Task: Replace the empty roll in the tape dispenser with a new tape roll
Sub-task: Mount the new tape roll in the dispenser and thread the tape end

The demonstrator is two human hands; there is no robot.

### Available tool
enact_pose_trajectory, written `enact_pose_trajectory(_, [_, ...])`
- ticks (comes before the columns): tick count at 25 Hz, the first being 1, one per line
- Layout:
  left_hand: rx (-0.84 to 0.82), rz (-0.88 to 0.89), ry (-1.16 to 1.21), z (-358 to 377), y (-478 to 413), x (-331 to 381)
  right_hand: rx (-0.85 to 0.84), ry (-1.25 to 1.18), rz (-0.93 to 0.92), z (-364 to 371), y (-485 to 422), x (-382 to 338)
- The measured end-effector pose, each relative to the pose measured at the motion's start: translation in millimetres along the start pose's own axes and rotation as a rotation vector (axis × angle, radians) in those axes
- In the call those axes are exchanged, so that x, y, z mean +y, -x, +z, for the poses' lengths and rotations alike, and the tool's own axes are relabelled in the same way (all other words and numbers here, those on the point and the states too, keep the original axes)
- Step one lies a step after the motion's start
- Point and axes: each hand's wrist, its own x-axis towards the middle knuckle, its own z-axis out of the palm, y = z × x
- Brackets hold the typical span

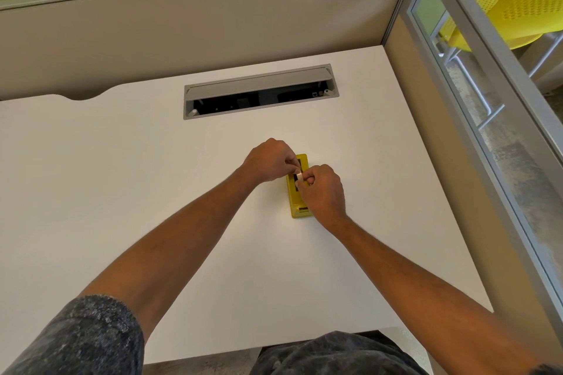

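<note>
Cubicle partitions close off a white bench point(122, 176), with a grey cable hatch point(260, 91) standing open well beyond the hands and a yellow chair point(518, 9) past the glass off to the right hand's side. Directly beneath both hands lies the yellow tape dispenser point(298, 207), flat on the bench with its near end showing just below the right hand point(323, 189) and its far end beside the left hand point(268, 161). Both hands are curled, and their fingertips meet over the dispenser's dark middle slot, pinching a small pale piece point(299, 176) between them. It is too small to tell whether this is the spent core, the fresh roll or a loose end of tape. No other roll is visible on the bench. The step in hand looks like work at the roll seat itself, either freeing or seating something. The next move likely calls for a steady lift or press straight along the slot, with one hand bracing the dispenser so it does not slide.
</note>
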Motion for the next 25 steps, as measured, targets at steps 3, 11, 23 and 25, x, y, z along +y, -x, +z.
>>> enact_pose_trajectory(3, [-0.007, 0.018, -0.061, -2.5, -1.1, 2.4, 0.01, 0.007, 0.004, 1.2, 1.4, -0.1])
enact_pose_trajectory(11, [-0.023, -0.038, -0.097, -3.1, -6.2, 11.7, 0.015, -0.015, 0.015, 2.6, 2.7, 0.4])
enact_pose_trajectory(23, [-0.089, -0.032, -0.084, 3.2, -0.7, 10.1, -0.016, -0.025, 0.057, -2.1, 6.7, 0.1])
enact_pose_trajectory(25, [-0.086, -0.022, -0.096, 5.2, 2.8, 11.0, -0.027, 0.0, 0.068, -3.4, 7.5, -0.9])
